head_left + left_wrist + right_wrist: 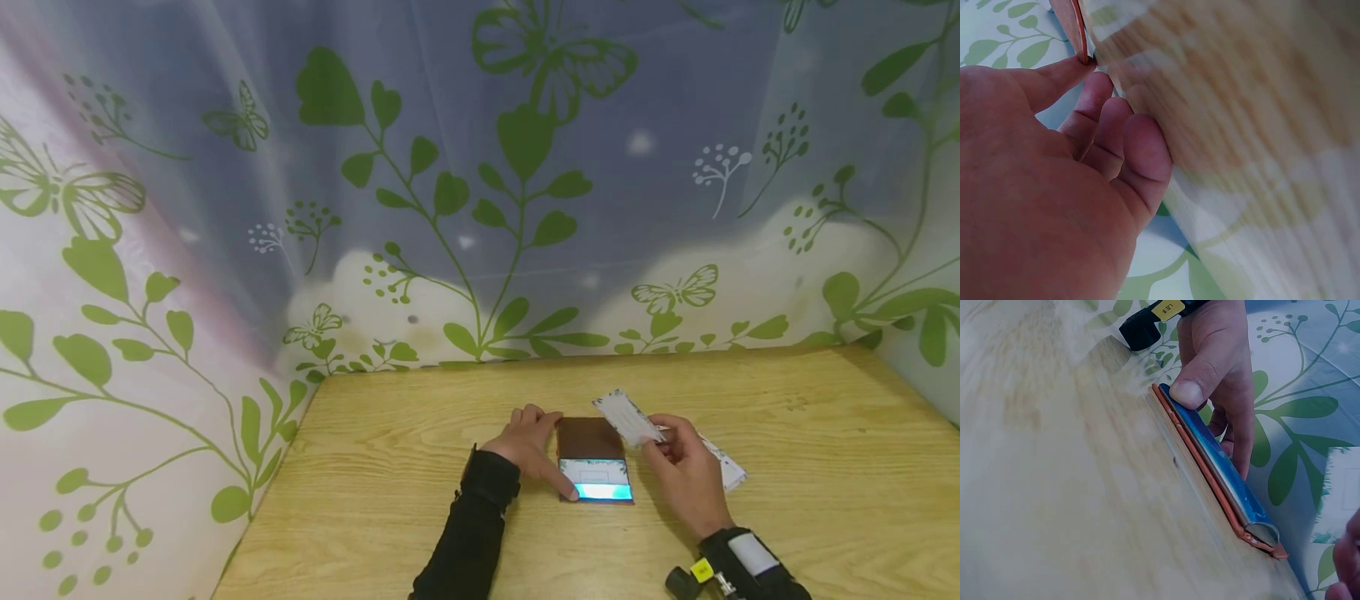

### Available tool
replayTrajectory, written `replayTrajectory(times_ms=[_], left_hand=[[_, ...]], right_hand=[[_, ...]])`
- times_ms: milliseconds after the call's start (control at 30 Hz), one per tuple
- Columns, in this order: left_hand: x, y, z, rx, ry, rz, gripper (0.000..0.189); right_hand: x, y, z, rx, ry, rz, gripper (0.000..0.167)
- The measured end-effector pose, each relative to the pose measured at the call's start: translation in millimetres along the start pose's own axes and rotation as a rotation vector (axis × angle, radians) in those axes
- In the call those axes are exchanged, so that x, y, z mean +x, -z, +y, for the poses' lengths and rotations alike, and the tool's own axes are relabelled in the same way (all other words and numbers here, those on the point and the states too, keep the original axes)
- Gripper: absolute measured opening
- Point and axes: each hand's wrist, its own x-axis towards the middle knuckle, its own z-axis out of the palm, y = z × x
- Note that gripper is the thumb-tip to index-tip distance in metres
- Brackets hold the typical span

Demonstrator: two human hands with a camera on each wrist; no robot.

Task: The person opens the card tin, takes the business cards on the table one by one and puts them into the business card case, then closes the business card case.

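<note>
A brown card holder (589,437) lies opened out on the table. A white card with a leafy border (595,472) sits in its lower half, behind a shiny blue-white strip. My left hand (531,447) holds the holder by its left side, thumb on the lower left corner and fingers by the upper one. In the right wrist view that thumb (1188,394) presses on the blue strip. My right hand (686,479) pinches another leafy-edged white card (626,416) up and to the right of the holder. The right wrist view shows only part of this card (1340,494).
Beyond my right hand, a leafy-edged white card (729,468) lies on the table, partly hidden by the hand. The pale wooden table (360,467) ends at a curtain (420,217) printed with leaves and butterflies, behind and at both sides.
</note>
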Motion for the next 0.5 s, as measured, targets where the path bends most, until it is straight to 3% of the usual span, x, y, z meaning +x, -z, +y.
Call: replayTrajectory(times_ms=[267,500], left_hand=[[0.1,0.2,0.9,0.009,0.001,0.003,0.125],[1.0,-0.7,0.1,0.007,0.002,0.006,0.125]], right_hand=[[1.4,0.3,0.3,0.023,-0.015,-0.057,0.046],[1.9,-1.7,3.1,0.029,0.014,-0.131,0.046]])
